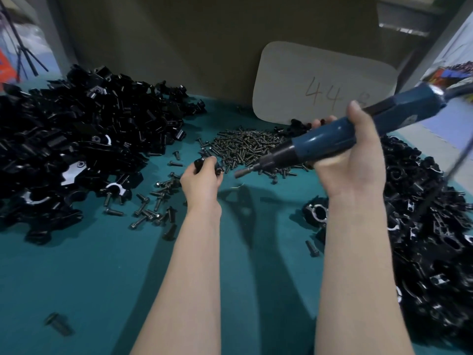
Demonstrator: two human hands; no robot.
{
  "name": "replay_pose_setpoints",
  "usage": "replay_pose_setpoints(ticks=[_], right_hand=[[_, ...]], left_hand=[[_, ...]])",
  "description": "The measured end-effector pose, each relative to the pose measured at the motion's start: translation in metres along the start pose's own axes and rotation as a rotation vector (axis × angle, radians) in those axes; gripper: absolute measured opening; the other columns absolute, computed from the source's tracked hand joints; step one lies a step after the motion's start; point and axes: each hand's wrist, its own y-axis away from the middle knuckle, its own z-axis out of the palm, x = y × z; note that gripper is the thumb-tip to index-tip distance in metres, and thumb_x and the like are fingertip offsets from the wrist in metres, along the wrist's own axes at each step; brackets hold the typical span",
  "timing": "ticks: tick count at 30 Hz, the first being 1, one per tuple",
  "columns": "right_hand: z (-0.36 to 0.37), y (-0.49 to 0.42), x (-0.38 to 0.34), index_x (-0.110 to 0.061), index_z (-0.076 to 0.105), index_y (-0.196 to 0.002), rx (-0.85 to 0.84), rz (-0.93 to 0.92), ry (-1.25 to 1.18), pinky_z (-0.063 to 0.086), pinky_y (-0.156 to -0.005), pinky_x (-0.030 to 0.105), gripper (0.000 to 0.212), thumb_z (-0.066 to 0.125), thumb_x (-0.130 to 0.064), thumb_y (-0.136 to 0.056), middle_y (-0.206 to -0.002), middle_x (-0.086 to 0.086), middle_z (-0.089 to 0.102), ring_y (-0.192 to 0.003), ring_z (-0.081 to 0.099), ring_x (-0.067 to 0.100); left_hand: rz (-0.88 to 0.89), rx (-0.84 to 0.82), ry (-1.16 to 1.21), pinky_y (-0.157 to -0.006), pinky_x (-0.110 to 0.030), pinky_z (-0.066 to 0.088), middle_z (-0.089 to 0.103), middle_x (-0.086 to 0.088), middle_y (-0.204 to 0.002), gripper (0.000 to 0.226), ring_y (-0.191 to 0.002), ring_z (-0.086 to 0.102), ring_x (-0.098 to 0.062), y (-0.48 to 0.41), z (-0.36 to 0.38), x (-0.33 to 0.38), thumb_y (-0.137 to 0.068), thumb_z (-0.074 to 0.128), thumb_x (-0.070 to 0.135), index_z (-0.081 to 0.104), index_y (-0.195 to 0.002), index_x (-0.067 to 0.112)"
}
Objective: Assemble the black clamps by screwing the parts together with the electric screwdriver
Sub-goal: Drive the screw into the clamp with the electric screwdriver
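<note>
My right hand (352,160) grips the blue electric screwdriver (330,142), held slanted with its bit (245,172) pointing left and down above the table. My left hand (201,178) holds a small black clamp part (201,163) in curled fingers, just left of the bit and at the edge of the heap of dark screws (245,147). A small gap lies between the bit tip and the part. A big heap of black clamp parts (76,139) lies on the left, and another heap of black clamps (425,226) on the right.
The table has a teal surface (102,278). Loose bolts (153,203) are scattered left of my left forearm. A grey card marked "44" (322,83) leans against the brown back wall. One stray bolt (57,322) lies near the front left.
</note>
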Motion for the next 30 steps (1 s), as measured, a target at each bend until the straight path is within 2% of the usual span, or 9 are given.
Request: replay_pose_setpoints(ticks=[2,6,15,18,21,23,26,28,30], right_hand=[[0.0,-0.002,0.004,-0.011,0.044,-0.132,0.12,-0.097,0.028,0.051,-0.097,0.037,0.053,0.068,-0.009,-0.085,-0.105,0.003,0.057,-0.09,0.06,0.015],[-0.001,-0.006,0.018,-0.01,0.043,-0.13,0.221,-0.151,-0.043,0.055,-0.087,0.03,0.051,0.07,-0.017,-0.086,-0.094,0.001,0.059,-0.076,0.061,0.011],[-0.002,-0.008,0.033,-0.009,0.044,-0.124,0.242,-0.136,-0.03,0.056,-0.086,0.03,0.047,0.069,-0.022,-0.087,-0.095,0.003,0.055,-0.073,0.06,0.011],[-0.003,-0.008,0.034,-0.009,0.043,-0.125,0.248,-0.145,-0.019,0.056,-0.074,0.024,0.047,0.068,-0.023,-0.088,-0.092,0.003,0.055,-0.071,0.06,0.011],[-0.004,-0.009,0.034,-0.009,0.042,-0.126,0.252,-0.167,-0.03,0.056,-0.077,0.025,0.048,0.068,-0.025,-0.088,-0.096,0.005,0.056,-0.076,0.061,0.013],[-0.004,-0.009,0.034,-0.011,0.043,-0.123,0.245,-0.171,-0.019,0.056,-0.084,0.029,0.045,0.067,-0.026,-0.089,-0.098,0.005,0.056,-0.081,0.062,0.015],[-0.002,-0.008,0.035,-0.02,0.044,-0.104,0.242,-0.183,0.02,0.055,-0.072,0.022,0.025,0.064,-0.026,-0.091,-0.09,0.001,0.058,-0.074,0.064,0.009],[0.0,-0.006,0.036,-0.018,0.043,-0.113,0.237,-0.232,0.026,0.053,-0.069,0.019,0.029,0.062,-0.023,-0.092,-0.087,-0.002,0.059,-0.068,0.065,0.005],[0.002,-0.005,0.038,-0.014,0.035,-0.131,0.222,-0.28,0.022,0.053,-0.073,0.02,0.047,0.061,-0.021,-0.093,-0.09,-0.001,0.059,-0.07,0.064,0.005]], left_hand=[[0.015,-0.014,-0.041,-0.081,-0.022,0.054,0.055,-0.003,-0.083,0.02,-0.085,0.056,-0.017,0.0,0.0,-0.002,-0.092,0.062,0.01,0.051,-0.075,0.012],[0.064,-0.03,-0.157,-0.081,-0.025,0.053,0.055,0.001,-0.077,0.018,-0.076,0.053,-0.016,-0.001,0.0,-0.005,-0.093,0.061,0.013,0.055,-0.076,0.014],[0.136,-0.063,-0.279,-0.095,-0.042,0.05,0.057,-0.001,-0.076,0.018,-0.079,0.053,-0.021,-0.001,0.001,-0.008,-0.092,0.063,0.018,0.058,-0.076,0.014],[0.141,-0.076,-0.315,-0.098,-0.044,0.051,0.064,-0.005,-0.088,0.01,-0.086,0.061,-0.024,-0.001,0.0,-0.008,-0.092,0.064,0.021,0.064,-0.089,0.011],[0.153,-0.101,-0.356,-0.095,-0.043,0.052,0.062,0.001,-0.075,0.017,-0.077,0.061,-0.023,-0.001,0.0,-0.008,-0.092,0.064,0.022,0.06,-0.077,0.017],[0.172,-0.118,-0.375,-0.095,-0.044,0.052,0.062,0.002,-0.073,0.018,-0.077,0.062,-0.022,0.0,0.001,-0.009,-0.092,0.064,0.023,0.059,-0.075,0.018],[0.195,-0.097,-0.359,-0.093,-0.045,0.053,0.061,0.002,-0.073,0.019,-0.072,0.063,-0.021,0.0,0.002,-0.009,-0.093,0.064,0.022,0.059,-0.074,0.019],[0.215,-0.076,-0.342,-0.091,-0.045,0.054,0.061,0.001,-0.074,0.019,-0.069,0.063,-0.02,0.001,0.003,-0.009,-0.093,0.063,0.023,0.059,-0.076,0.017],[0.246,-0.061,-0.356,-0.091,-0.046,0.054,0.067,-0.005,-0.086,0.017,-0.082,0.067,-0.025,0.003,0.004,-0.009,-0.093,0.062,0.028,0.065,-0.091,0.011]])
